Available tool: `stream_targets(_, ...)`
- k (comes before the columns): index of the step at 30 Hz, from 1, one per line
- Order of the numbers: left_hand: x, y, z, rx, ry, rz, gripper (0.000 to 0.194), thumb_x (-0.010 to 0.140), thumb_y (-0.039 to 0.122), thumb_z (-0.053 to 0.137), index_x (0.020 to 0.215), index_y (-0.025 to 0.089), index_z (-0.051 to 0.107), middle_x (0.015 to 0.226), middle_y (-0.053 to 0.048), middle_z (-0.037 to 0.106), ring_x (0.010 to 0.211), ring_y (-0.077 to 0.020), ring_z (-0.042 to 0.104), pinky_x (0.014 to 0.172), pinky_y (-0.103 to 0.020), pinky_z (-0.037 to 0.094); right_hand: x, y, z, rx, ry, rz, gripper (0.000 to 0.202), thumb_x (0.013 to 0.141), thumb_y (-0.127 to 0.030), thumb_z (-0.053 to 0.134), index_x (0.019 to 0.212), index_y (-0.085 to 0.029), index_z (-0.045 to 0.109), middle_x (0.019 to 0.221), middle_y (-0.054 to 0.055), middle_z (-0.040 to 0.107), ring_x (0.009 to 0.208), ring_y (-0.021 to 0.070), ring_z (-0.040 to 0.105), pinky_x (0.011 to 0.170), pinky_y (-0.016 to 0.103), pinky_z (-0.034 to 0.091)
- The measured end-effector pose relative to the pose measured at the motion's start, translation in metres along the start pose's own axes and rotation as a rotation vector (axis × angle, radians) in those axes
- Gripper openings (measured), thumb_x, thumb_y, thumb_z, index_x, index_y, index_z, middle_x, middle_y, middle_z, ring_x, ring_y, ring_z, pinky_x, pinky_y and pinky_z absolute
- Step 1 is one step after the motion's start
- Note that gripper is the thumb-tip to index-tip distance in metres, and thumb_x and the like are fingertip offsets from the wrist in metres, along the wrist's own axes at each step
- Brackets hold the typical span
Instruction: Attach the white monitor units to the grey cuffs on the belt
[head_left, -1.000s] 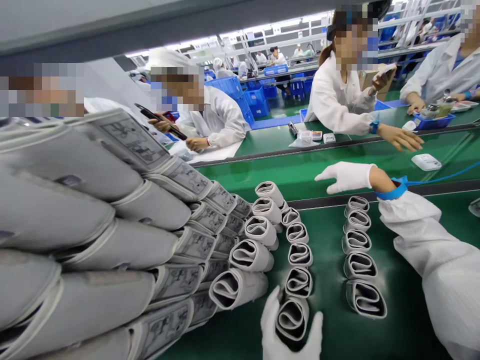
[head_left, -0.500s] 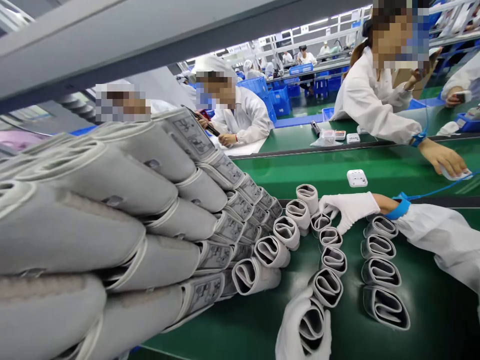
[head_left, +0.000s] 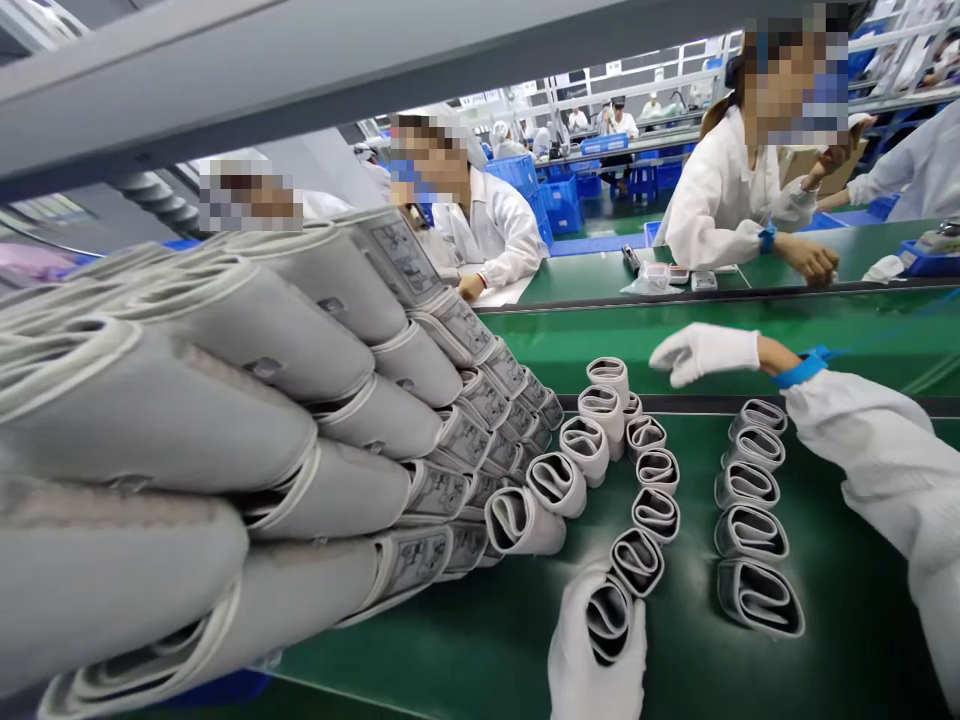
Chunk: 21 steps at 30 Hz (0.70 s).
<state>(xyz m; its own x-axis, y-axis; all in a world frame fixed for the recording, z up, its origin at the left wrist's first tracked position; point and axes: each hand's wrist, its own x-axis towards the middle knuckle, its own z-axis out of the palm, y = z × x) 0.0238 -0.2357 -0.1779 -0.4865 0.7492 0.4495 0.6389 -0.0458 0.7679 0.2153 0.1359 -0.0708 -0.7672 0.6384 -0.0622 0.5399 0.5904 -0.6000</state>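
My left hand [head_left: 592, 660], in a white glove, is wrapped around a rolled grey blood pressure cuff [head_left: 609, 612] at the near end of the middle row. That row of upright rolled cuffs [head_left: 657, 514] runs away from me across the green table. My right hand [head_left: 705, 352], also gloved and with a blue wrist strap [head_left: 801, 370], hovers beyond the row's far end, over the green belt. Its fingers are stretched out to the left and nothing shows in them. Beside the middle row, on the right, stands another row of rolled cuffs [head_left: 752, 532].
On the left rises a tall stack of rolled cuffs [head_left: 330, 490], with a slanting line of cuffs [head_left: 556, 484] at its edge. A grey beam [head_left: 315, 70] crosses overhead. Beyond the green belt [head_left: 540, 335], co-workers in white sit at a bench with a blue tray [head_left: 930, 262].
My right hand has let go of the middle row's far end and moved away over the belt. A white square device has left view there. A co-worker's hand has drawn back from the belt.
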Motion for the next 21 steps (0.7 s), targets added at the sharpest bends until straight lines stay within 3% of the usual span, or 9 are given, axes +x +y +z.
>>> stream_targets(2,-0.003,-0.005,0.001,-0.012,0.008,-0.046,0.025,0.087,0.024,0.067,0.111,0.023,0.062,0.108,-0.006,0.073,0.091,-0.0206,0.074,0.087,-0.032,0.061,0.015,0.019,-0.005,-0.113,0.031,0.106,0.087,0.067,-0.028,0.083,0.149,-0.016,0.057,0.133,0.011,0.071,0.115,0.0269,0.068,0.093,0.029,0.055)
stream_targets(5,-0.006,-0.007,0.001,-0.012,0.009,-0.120,0.028,0.084,0.028,0.069,0.111,0.022,0.066,0.109,-0.007,0.074,0.093,-0.0226,0.074,0.088,-0.035,0.061,0.033,0.039,0.005,-0.249,-0.021,0.214,0.093,0.052,-0.015,0.083,0.142,-0.013,0.061,0.115,0.011,0.076,0.099,0.0276,0.072,0.082,0.029,0.056)
stream_targets(8,-0.005,-0.006,0.000,-0.014,-0.002,-0.186,0.030,0.082,0.033,0.069,0.110,0.021,0.069,0.103,-0.008,0.075,0.092,-0.0251,0.075,0.086,-0.037,0.063,0.038,0.044,0.019,-0.321,-0.051,0.265,0.082,0.047,-0.019,0.085,0.127,-0.011,0.067,0.101,0.011,0.076,0.082,0.0254,0.072,0.070,0.028,0.054)
stream_targets(10,-0.004,-0.006,-0.002,-0.013,0.004,-0.223,0.032,0.080,0.035,0.070,0.110,0.021,0.070,0.100,-0.008,0.075,0.091,-0.0264,0.076,0.085,-0.038,0.063,0.032,0.042,0.023,-0.357,-0.028,0.293,0.088,0.044,-0.024,0.088,0.128,-0.010,0.063,0.112,0.016,0.071,0.078,0.0242,0.070,0.065,0.028,0.053)
stream_targets(13,-0.001,-0.007,-0.005,-0.005,0.006,-0.284,0.037,0.079,0.036,0.071,0.113,0.022,0.069,0.099,-0.008,0.076,0.092,-0.0270,0.076,0.084,-0.039,0.064,0.015,0.038,0.022,-0.365,0.010,0.307,0.093,0.051,-0.030,0.088,0.135,-0.011,0.053,0.130,0.022,0.061,0.076,0.0209,0.068,0.063,0.029,0.052)
stream_targets(15,0.000,-0.009,-0.009,0.012,-0.030,-0.322,0.044,0.078,0.037,0.073,0.119,0.022,0.068,0.103,-0.008,0.076,0.095,-0.0275,0.076,0.086,-0.039,0.064,0.000,0.034,0.021,-0.344,-0.006,0.285,0.086,0.060,-0.030,0.084,0.136,-0.013,0.049,0.126,0.018,0.063,0.080,0.0208,0.068,0.068,0.028,0.054)
stream_targets(18,0.001,-0.012,-0.019,0.061,-0.156,-0.337,0.063,0.073,0.033,0.075,0.133,0.022,0.063,0.116,-0.009,0.075,0.104,-0.0303,0.074,0.093,-0.044,0.063,-0.021,0.017,0.024,-0.317,-0.137,0.193,0.071,0.063,-0.029,0.083,0.128,-0.017,0.057,0.116,0.010,0.068,0.093,0.0238,0.069,0.075,0.027,0.053)
stream_targets(21,0.004,-0.010,-0.036,0.116,-0.260,-0.183,0.070,0.068,0.028,0.072,0.137,0.024,0.062,0.123,-0.009,0.073,0.106,-0.0327,0.073,0.092,-0.046,0.063,-0.035,-0.016,0.033,-0.400,-0.160,0.137,0.041,0.079,-0.041,0.074,0.114,-0.021,0.067,0.115,0.009,0.071,0.094,0.0263,0.069,0.074,0.030,0.049)
